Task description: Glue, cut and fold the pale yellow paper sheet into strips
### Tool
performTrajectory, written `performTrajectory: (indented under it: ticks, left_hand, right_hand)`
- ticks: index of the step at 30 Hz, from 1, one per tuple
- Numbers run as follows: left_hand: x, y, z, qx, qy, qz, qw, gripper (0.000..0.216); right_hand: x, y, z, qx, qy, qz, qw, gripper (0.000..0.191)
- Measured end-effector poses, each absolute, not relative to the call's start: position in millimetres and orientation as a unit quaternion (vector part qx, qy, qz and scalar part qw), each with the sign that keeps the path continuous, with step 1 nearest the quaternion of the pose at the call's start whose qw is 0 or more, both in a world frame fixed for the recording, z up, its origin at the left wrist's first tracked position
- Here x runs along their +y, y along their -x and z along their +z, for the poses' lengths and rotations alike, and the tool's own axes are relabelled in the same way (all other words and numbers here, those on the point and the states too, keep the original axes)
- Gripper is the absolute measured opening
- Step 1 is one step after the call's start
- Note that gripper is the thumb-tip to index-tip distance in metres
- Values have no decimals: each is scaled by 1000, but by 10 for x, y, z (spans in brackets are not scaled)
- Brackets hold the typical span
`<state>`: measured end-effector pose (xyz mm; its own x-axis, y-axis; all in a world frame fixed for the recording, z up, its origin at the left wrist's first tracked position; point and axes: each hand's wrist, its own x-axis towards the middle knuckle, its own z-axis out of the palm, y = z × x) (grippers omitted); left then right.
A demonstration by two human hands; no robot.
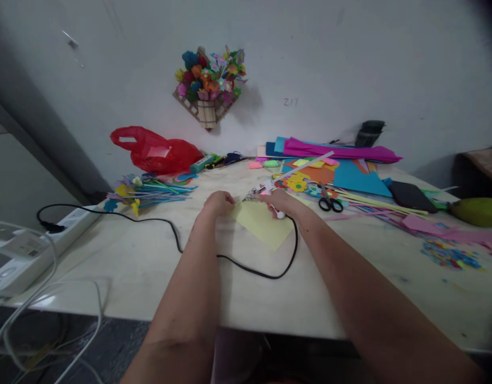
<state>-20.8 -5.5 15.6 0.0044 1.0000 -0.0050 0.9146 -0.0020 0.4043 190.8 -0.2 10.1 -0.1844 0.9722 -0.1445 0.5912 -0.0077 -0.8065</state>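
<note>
My right hand is closed around a small hot glue gun. A long pale glue stick juts from the gun's back, and its black cord loops down onto the table. The metal tip points left, close to my left hand. My left fingers pinch together at the left corner of a pale yellow paper sheet, which lies under both hands. Whether the tip touches the paper is too small to tell.
Black scissors, foam flowers and coloured sheets lie to the right. A bunch of paper flowers and a red plastic bag are at the left. A white power strip runs along the left edge.
</note>
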Motion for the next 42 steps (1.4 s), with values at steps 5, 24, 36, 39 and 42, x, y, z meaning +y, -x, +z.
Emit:
performTrajectory:
  ticks: [5,24,36,39,42]
  left_hand:
    - [-33,227,145,685,-699,145,145,25]
    - [-117,292,297,734,-653,78,173,19]
    - [-92,306,270,742,-639,94,180,19]
    - [-125,294,296,739,-644,95,175,19]
    - [-169,289,337,735,-645,94,184,20]
  right_hand:
    - [12,-1905,59,-680,586,379,222,49]
    - [-112,-1874,152,-662,559,436,246,50]
    - [-124,-1816,152,-691,559,402,219,52]
    - [-106,-1806,132,-696,564,393,210,53]
    - [-92,-1796,118,-696,569,389,203,52]
